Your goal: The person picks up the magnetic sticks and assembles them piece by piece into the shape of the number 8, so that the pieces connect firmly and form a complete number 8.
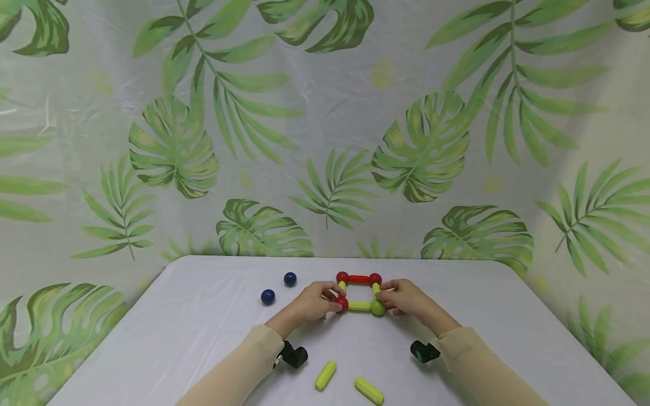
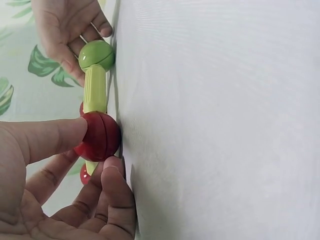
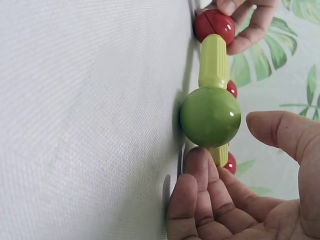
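Note:
A square frame of balls and rods lies on the white table. My left hand (image 1: 315,300) pinches its near-left red ball (image 2: 102,135) between thumb and fingers. At the near-right corner sits a green ball (image 3: 210,117), joined to that red ball by a yellow-green rod (image 1: 359,306). My right hand (image 1: 406,299) is beside the green ball, its fingertips right at the ball and the right-side rod (image 1: 376,288). In the right wrist view its thumb stands apart from the ball. Along the far side, a red rod (image 1: 359,279) links two red balls (image 1: 375,279).
Two dark blue balls (image 1: 268,296) lie left of the frame. Nearer the front are two loose yellow-green rods (image 1: 325,375), between my forearms. A leaf-patterned cloth (image 1: 325,141) hangs behind the table (image 1: 203,293).

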The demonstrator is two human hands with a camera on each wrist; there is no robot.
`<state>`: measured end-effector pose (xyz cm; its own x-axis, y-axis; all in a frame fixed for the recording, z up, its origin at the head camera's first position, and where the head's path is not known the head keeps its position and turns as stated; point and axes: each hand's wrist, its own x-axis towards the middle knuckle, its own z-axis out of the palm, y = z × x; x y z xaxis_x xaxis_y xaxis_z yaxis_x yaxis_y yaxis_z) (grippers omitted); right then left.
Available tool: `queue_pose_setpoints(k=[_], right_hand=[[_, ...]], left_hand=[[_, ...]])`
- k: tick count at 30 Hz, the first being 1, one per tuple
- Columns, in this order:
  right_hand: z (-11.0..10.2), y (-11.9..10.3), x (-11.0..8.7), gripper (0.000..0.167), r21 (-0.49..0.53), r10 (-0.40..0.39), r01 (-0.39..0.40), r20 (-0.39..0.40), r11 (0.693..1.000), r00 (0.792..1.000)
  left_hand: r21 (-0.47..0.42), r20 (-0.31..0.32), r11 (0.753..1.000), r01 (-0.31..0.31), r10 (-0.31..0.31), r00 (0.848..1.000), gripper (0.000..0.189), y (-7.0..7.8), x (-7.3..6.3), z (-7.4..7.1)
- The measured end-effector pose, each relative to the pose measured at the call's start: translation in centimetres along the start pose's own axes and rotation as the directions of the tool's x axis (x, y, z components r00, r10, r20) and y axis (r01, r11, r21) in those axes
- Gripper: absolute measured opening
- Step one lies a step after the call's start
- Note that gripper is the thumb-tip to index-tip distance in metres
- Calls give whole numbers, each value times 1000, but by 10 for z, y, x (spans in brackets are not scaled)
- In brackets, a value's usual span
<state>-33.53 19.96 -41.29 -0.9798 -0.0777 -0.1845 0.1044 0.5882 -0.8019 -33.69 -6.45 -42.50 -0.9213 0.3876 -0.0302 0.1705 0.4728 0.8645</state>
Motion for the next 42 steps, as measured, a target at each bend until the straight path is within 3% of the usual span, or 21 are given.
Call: queue_pose_setpoints(k=[7, 12, 16, 21, 28, 33, 42], right_hand=[[-2, -5, -3, 48, -131, -69, 61, -58, 990, 996], [-1, -15, -8, 39, -183, -148, 133, -69, 974, 987], [4, -22, -12, 29, -220, -266, 252, -34, 942, 963], [14, -30, -14, 25, -257, -367, 366, 45, 894, 929], [22, -34, -10, 27, -310, -420, 432, 107, 847, 901], [26, -35, -7, 28, -334, -467, 489, 150, 806, 872], [36, -37, -2, 29, -328, -465, 507, 202, 797, 862]], left_hand=[[30, -1, 1000, -4, 4, 1000, 28, 3, -3, -5], [116, -24, 993, -28, 31, 999, 33, 12, -15, -11], [195, -12, 979, -59, 62, 998, 34, 17, -32, -14], [236, 58, 968, -81, 69, 996, 32, 20, -56, -14], [242, 152, 965, -97, 61, 987, 27, 15, -82, -12], [226, 172, 969, -100, 61, 983, 25, 9, -97, -8], [191, 181, 975, -116, 81, 980, 22, -3, -113, 0]])
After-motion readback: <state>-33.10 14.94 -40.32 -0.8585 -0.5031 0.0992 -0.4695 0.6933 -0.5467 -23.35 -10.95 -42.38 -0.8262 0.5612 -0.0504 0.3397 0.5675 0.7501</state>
